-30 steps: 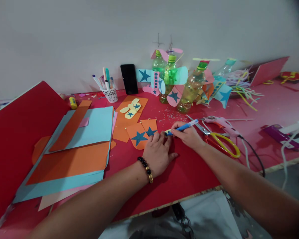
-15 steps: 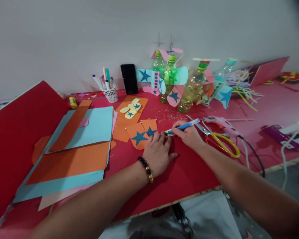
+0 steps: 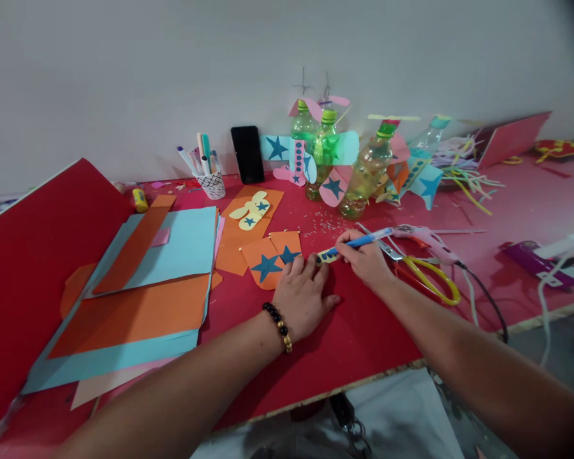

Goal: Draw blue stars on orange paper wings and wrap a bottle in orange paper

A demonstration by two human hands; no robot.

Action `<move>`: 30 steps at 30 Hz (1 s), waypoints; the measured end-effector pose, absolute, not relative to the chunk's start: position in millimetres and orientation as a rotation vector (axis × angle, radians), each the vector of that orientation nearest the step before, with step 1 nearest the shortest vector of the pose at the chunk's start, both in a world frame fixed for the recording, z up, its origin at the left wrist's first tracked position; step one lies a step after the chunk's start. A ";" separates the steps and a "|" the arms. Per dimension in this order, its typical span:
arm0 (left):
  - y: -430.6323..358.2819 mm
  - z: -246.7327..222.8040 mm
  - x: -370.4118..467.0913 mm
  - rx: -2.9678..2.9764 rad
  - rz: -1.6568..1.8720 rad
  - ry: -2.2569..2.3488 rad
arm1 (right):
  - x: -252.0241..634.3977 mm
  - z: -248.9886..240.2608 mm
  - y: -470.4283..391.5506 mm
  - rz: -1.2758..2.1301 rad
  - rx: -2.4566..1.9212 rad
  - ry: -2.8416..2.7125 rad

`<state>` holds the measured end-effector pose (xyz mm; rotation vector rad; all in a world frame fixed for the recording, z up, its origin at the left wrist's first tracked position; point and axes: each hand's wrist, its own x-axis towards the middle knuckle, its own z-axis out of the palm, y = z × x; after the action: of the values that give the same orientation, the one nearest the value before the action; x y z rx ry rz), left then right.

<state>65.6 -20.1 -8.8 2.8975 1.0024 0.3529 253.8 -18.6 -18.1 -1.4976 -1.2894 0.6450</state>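
Note:
In my right hand (image 3: 363,258) is a blue marker (image 3: 363,240), its tip down at a small yellow paper strip (image 3: 327,256) with dark blue dots. My left hand (image 3: 303,293) lies palm down with fingers spread, fingertips at the strip's left end and beside the orange pieces. Two orange paper pieces (image 3: 263,271) with blue stars lie just left of those fingertips. Behind them, yellow cutouts (image 3: 252,211) with blue stars rest on orange paper (image 3: 233,247).
Stacked coloured sheets (image 3: 134,319) cover the left. Behind stand a pen cup (image 3: 212,185), a phone (image 3: 247,155) and decorated bottles (image 3: 363,167). Scissors (image 3: 430,277), a pink glue gun (image 3: 425,241) and a purple device (image 3: 540,262) lie right.
My right hand and the marker have shifted slightly right along the yellow strip, showing more of its dots. My left hand stays nearly in place.

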 end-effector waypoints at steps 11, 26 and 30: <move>-20.3 -6.5 66.7 2.909 0.336 1.001 | 254.3 -20.0 -16.8 0.633 -1.513 -1.380; -20.2 -8.4 65.9 2.922 0.351 1.002 | 253.7 -17.0 -18.2 0.673 -1.530 -1.390; -20.1 -8.3 66.2 2.911 0.355 1.001 | 253.4 -15.4 -18.7 0.671 -1.554 -1.379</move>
<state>66.2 -20.1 -8.3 2.9114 1.0009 0.3547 253.4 -18.7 -15.4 -1.5535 -1.3788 0.6714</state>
